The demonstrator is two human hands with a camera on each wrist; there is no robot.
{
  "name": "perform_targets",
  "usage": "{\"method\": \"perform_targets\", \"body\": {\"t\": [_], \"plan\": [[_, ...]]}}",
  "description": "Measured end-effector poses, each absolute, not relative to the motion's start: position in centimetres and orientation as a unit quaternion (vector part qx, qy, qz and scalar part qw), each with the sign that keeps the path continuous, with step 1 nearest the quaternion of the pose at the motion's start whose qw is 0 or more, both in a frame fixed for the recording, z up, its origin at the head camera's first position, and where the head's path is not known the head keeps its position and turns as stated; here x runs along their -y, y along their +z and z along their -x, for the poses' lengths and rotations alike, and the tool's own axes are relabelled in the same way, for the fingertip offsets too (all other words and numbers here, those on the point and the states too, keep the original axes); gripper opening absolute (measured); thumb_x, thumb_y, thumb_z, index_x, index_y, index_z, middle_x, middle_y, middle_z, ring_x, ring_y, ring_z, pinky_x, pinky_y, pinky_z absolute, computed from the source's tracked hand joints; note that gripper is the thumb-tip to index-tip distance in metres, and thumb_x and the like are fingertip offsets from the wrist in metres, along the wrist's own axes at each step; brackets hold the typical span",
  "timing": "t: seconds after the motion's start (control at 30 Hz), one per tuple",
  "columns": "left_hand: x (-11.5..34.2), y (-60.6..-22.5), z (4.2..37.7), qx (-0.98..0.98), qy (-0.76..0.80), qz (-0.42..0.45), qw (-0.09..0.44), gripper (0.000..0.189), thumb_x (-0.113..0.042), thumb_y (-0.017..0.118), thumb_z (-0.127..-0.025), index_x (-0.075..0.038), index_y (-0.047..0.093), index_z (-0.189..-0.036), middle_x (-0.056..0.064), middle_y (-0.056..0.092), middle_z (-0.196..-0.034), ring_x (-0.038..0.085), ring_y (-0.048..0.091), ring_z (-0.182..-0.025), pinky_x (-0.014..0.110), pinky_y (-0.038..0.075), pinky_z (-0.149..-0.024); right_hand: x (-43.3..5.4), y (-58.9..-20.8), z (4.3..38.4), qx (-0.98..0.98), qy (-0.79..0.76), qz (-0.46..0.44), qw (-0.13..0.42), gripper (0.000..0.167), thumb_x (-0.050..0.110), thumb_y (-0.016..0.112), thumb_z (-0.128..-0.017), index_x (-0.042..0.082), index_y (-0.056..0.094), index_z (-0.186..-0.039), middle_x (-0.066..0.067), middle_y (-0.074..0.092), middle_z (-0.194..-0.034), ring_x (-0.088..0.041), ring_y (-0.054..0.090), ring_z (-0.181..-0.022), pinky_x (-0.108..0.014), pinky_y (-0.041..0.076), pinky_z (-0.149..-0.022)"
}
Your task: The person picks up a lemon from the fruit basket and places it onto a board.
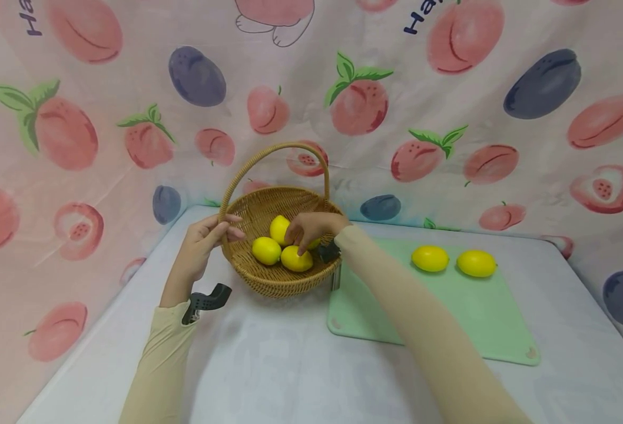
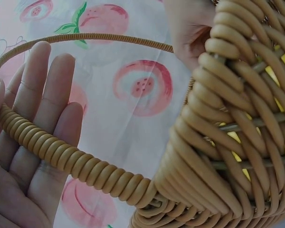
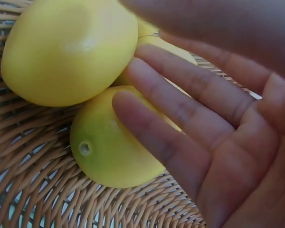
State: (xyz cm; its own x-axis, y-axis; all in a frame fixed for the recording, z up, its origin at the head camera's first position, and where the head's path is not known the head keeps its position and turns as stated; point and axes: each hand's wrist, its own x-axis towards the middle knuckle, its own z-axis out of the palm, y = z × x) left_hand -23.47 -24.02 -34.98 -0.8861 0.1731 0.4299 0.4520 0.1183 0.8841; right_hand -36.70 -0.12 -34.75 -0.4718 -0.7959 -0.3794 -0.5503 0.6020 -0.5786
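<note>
A brown wicker basket [image 1: 269, 287] with a tall arched handle [image 2: 80, 166] holds several yellow lemons [image 1: 266, 251]. At the handle's left side, my left hand [image 1: 197, 244] has the handle between its thumb and its nearly straight fingers [image 2: 57, 85]. My right hand [image 1: 317, 227] reaches inside the basket over the lemons. In the right wrist view its fingers [image 3: 180, 109] are extended and spread beside a lemon [image 3: 69, 52], with one fingertip against a lower lemon [image 3: 114, 142]. Part of the lemons is hidden behind this hand.
Right of the basket lies a light green cutting board [image 1: 433, 306], with two lemons [image 1: 430, 258] on its far part. A white cloth [image 1: 279, 365] covers the table. Fruit-printed fabric [image 1: 301, 65] hangs behind and at the left.
</note>
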Motion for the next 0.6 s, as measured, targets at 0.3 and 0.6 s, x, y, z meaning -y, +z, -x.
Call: {"method": "perform_targets", "body": {"t": [0.3, 0.6], "plan": [[24.1, -35.1, 23.6, 0.74, -0.63, 0.21, 0.109, 0.024, -0.015, 0.042, -0.1, -0.011, 0.065, -0.105, -0.011, 0.071, -0.081, 0.006, 0.068, -0.083, 0.02, 0.053, -0.081, 0.4, -35.3, 36.4, -0.841, -0.176, 0.404, 0.314, 0.032, -0.001, 0.07, -0.08, 0.01, 0.069, -0.111, -0.006, 0.064, -0.121, -0.02, 0.06, -0.112, -0.027, 0.05, -0.093], [24.0, -35.0, 23.7, 0.749, -0.622, 0.2, 0.111, 0.023, -0.018, 0.043, -0.1, -0.013, 0.065, -0.104, -0.012, 0.07, -0.08, 0.005, 0.067, -0.082, 0.02, 0.053, -0.08, 1.2, -35.6, 36.0, -0.837, -0.159, 0.408, 0.329, 0.043, 0.0, 0.072, -0.078, 0.011, 0.065, -0.12, -0.007, 0.062, -0.125, -0.021, 0.058, -0.115, -0.028, 0.05, -0.094]]}}
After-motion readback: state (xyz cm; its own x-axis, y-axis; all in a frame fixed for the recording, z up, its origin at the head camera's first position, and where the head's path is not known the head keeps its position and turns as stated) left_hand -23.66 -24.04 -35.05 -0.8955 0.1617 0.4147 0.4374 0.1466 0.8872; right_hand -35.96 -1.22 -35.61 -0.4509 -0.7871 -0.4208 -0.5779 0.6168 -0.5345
